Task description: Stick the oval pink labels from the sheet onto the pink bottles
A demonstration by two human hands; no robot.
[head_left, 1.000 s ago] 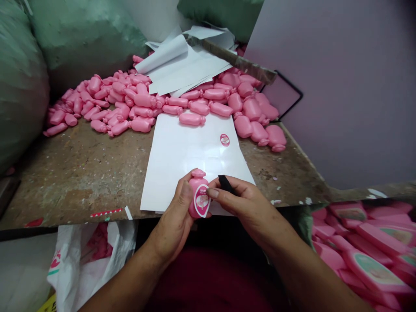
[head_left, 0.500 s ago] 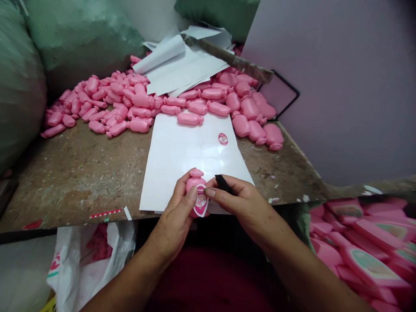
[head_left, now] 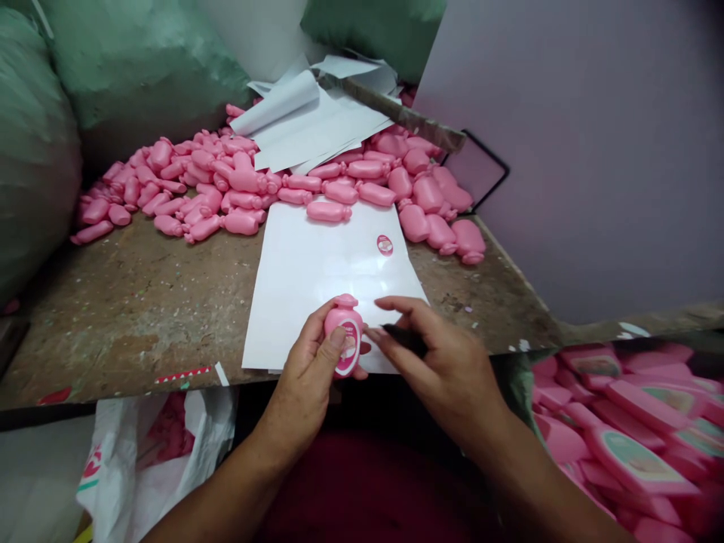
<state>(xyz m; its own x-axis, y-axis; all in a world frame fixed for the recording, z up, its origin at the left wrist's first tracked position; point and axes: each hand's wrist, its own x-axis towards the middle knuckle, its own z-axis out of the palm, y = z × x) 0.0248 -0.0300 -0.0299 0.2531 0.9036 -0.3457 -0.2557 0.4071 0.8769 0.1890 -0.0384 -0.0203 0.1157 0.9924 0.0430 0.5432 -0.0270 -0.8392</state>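
Note:
A small pink plastic bottle (head_left: 335, 323) stands upright in my left hand (head_left: 308, 358), fingers around its back and thumb on its front. An oval pink-and-white sticker (head_left: 349, 351) with small print lies on the bottle's front face. Just right of the bottle, my right hand (head_left: 438, 354) has its index finger and thumb apart. Something black (head_left: 404, 337) shows among its fingers, perhaps a covering on one finger; I cannot make it out. Beneath both hands lies a white sheet (head_left: 299, 264) bearing another oval sticker (head_left: 385, 245).
Many pink bottles (head_left: 243, 177) are heaped across the back of the worn table (head_left: 141, 302), with loose white papers (head_left: 317, 124) on top. Green sacks (head_left: 141, 68) stand behind. Larger labelled pink bottles (head_left: 639, 460) fill a sack at lower right; a white bag (head_left: 118, 460) hangs at lower left.
My right hand has drawn off the sticker to the right, its index finger and thumb spreading. The sticker's lower point, which stood out from the bottle, now lies against it.

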